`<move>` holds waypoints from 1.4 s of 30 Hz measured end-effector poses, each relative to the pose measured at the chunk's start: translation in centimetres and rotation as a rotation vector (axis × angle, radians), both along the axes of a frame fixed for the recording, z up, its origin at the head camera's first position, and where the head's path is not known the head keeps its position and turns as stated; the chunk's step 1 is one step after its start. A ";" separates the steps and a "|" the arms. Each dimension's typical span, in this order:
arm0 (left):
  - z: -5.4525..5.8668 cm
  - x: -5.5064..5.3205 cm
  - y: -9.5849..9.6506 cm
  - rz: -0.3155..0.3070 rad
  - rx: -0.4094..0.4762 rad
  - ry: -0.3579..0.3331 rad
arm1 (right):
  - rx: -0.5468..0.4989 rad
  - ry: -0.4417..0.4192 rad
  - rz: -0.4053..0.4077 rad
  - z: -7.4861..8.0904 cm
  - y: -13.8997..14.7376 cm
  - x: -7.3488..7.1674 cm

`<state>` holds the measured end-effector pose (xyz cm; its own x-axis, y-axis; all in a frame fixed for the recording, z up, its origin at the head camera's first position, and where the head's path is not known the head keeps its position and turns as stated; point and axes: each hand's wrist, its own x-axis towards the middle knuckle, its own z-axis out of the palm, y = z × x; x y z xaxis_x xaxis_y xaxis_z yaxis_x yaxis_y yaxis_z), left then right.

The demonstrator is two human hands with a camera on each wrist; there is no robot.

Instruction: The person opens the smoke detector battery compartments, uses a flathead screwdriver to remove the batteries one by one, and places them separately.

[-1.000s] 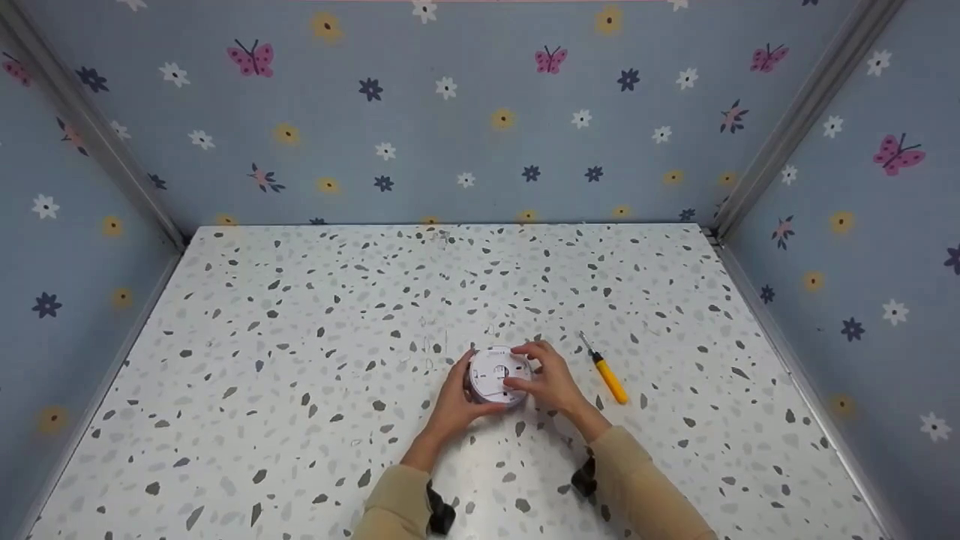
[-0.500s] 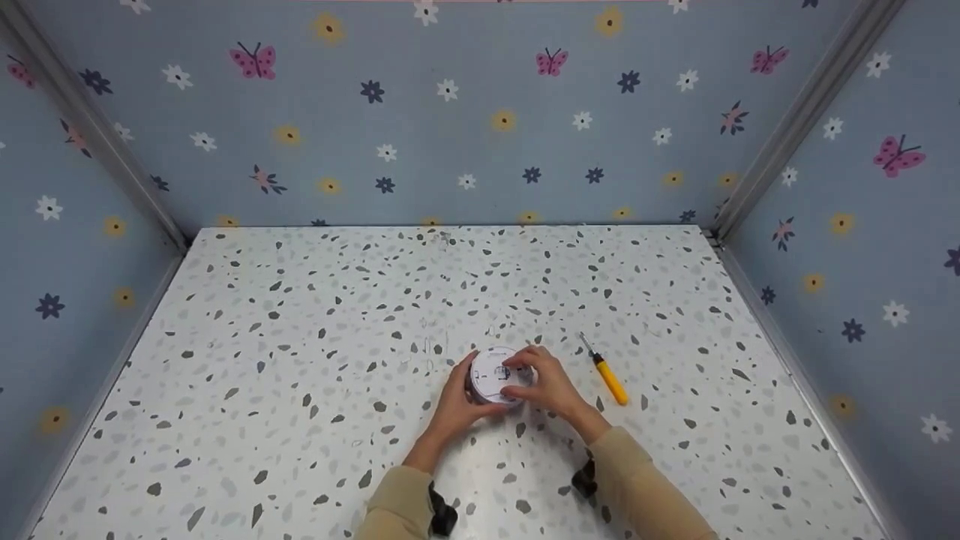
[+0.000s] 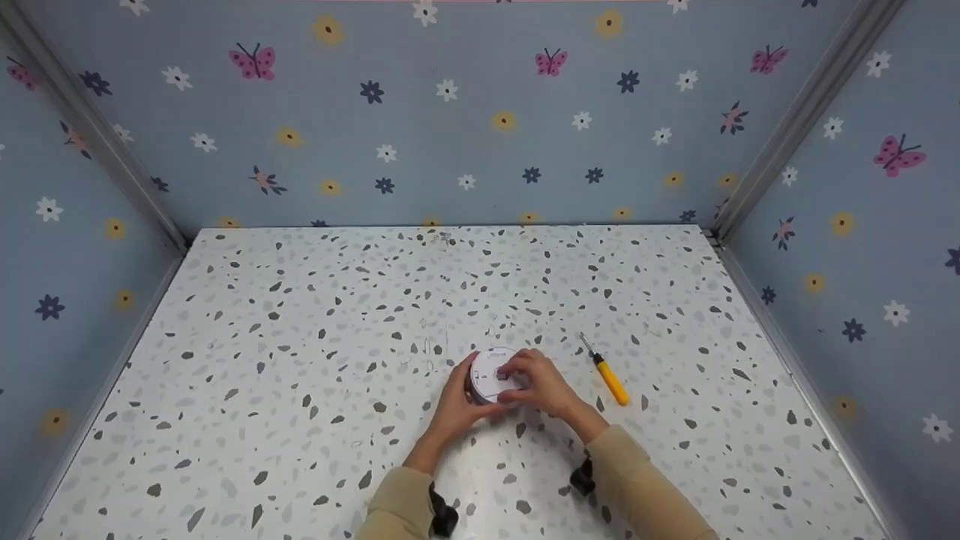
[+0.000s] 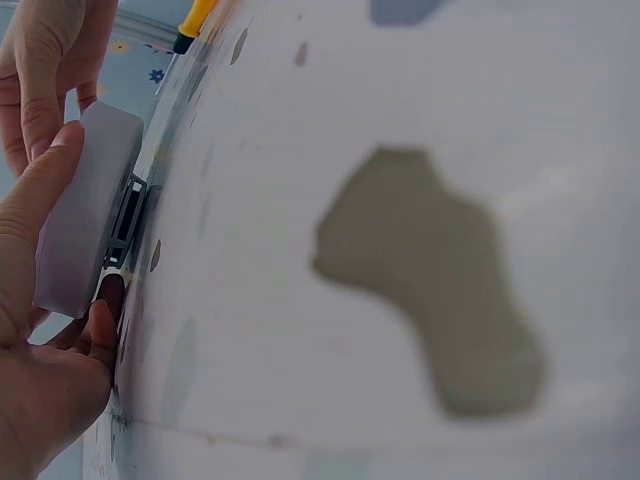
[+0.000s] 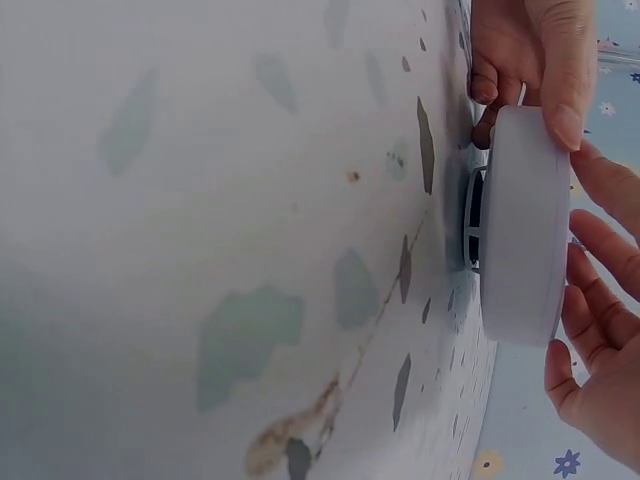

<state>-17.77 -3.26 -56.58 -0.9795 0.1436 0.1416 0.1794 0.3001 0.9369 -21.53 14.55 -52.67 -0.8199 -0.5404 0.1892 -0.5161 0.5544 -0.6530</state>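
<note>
White disc [image 3: 485, 365] pinched in left hand [image 3: 455, 400], right hand [image 3: 546, 386] at its face

The disc sat between the two hands, flat face up, low over the speckled tabletop [image 3: 300, 330]. Left hand pinched it by the rim: thumb along the near side, other fingers round the far left side. Right hand reached in from the other side, fingers bent over the middle of the face, index and thumb tips slightly apart; couldn't tell if they pinched anything. Right thumb tip was just beside the left thumb tip. Small printed marks showed on the face, left of the right fingers. On the disc's underside, a dark slotted bracket [image 5: 474, 222] faced the tabletop; touching or not, unclear. Screwdriver [image 3: 609, 379] lay right of the right fingers, near but apart, metal shaft angled away from the person, yellow handle at the near end. Tan sleeves [image 3: 637, 472] covered the forearms behind the fingers, black wrist gadgets [image 3: 583, 478] at the cuffs. Well beyond the fingers, a blue wall [image 3: 435, 150] with flowers and butterflies rose behind the tabletop.
</note>
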 end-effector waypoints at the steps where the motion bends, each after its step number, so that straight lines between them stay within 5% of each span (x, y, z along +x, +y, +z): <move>1: 0.0 0.0 0.0 -0.001 0.001 0.004 | 0.010 -0.001 0.004 0.1 0.0 0.0; 11: -0.1 0.2 0.0 0.008 0.017 0.000 | 0.042 -0.079 0.007 0.2 -0.2 -0.2; 32: -0.3 0.1 -0.1 0.015 0.029 0.024 | 0.123 0.098 0.070 0.1 -0.3 -0.3; 42: -0.3 0.0 0.0 0.016 0.025 0.016 | 0.176 0.094 0.088 0.3 -0.1 -0.2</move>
